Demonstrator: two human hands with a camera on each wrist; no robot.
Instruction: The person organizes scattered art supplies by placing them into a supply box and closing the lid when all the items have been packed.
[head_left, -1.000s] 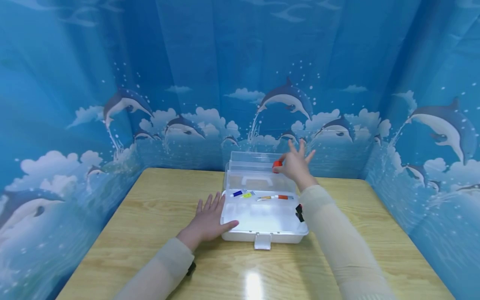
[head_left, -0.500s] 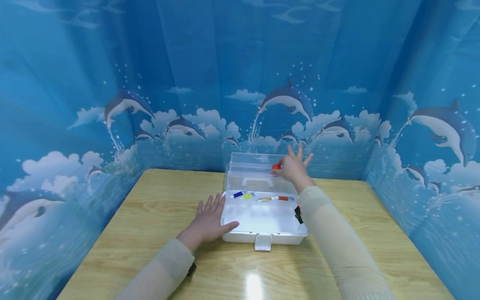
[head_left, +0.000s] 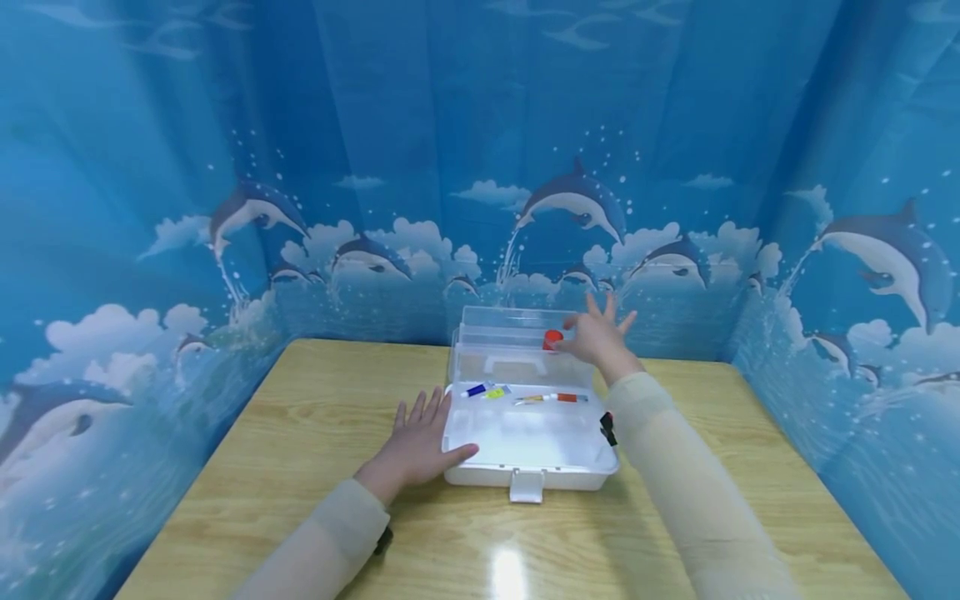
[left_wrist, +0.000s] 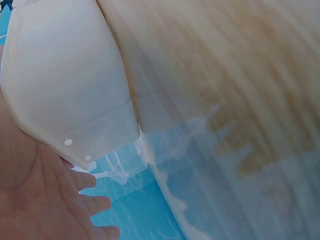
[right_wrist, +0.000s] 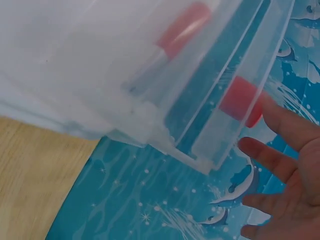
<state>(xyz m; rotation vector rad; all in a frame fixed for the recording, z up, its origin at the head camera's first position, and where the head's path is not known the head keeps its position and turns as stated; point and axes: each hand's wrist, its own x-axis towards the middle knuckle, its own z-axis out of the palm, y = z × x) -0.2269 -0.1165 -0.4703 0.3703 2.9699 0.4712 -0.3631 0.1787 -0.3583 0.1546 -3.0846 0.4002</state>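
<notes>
In the head view a clear-lidded white plastic box [head_left: 528, 437] stands with its lid [head_left: 513, 364] raised at the back. A small red cylinder [head_left: 553, 339] sits in the lid's upper section; the right wrist view shows this red piece [right_wrist: 240, 100] through clear plastic. My right hand [head_left: 602, 340] is just to its right, fingers spread, thumb tip at the cylinder's edge and index finger apart from it. My left hand [head_left: 414, 443] rests flat against the box's left side, fingers straight, thumb over the rim. The left wrist view has that palm [left_wrist: 45, 185] beside the white wall [left_wrist: 70, 75].
Inside the box lie a blue tube [head_left: 476, 389], a yellow tube [head_left: 496, 392] and slim orange-and-white sticks [head_left: 566, 397]. A latch [head_left: 527, 486] hangs at the front. The wooden table [head_left: 322, 400] meets a blue dolphin curtain [head_left: 420, 167] behind the box.
My right hand pinched the red cylinder earlier; its finger and thumb have parted and it has shifted slightly right. The cylinder went down a little and stays in the lid. The left hand stayed put.
</notes>
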